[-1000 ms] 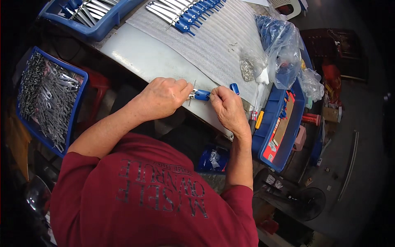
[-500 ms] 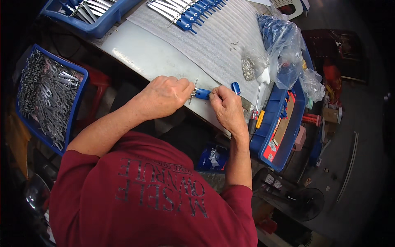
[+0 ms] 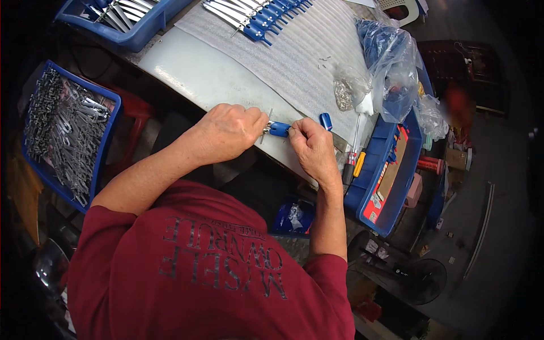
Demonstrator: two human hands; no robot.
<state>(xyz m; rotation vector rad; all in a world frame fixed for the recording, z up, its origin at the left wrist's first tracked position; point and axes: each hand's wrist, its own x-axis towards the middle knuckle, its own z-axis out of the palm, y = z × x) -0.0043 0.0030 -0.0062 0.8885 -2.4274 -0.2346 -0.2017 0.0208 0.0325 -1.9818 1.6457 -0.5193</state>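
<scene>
I see a dark red short-sleeved T-shirt filling the lower middle of the frame, its cloth creased across the chest. Faded grey block lettering runs over the front, upside down from my view. The sleeves end above the elbows, so both forearms are bare, rising toward the frame's centre. The left hand [image 3: 226,133] and right hand [image 3: 313,150] wear no gloves, rings or watch.
</scene>
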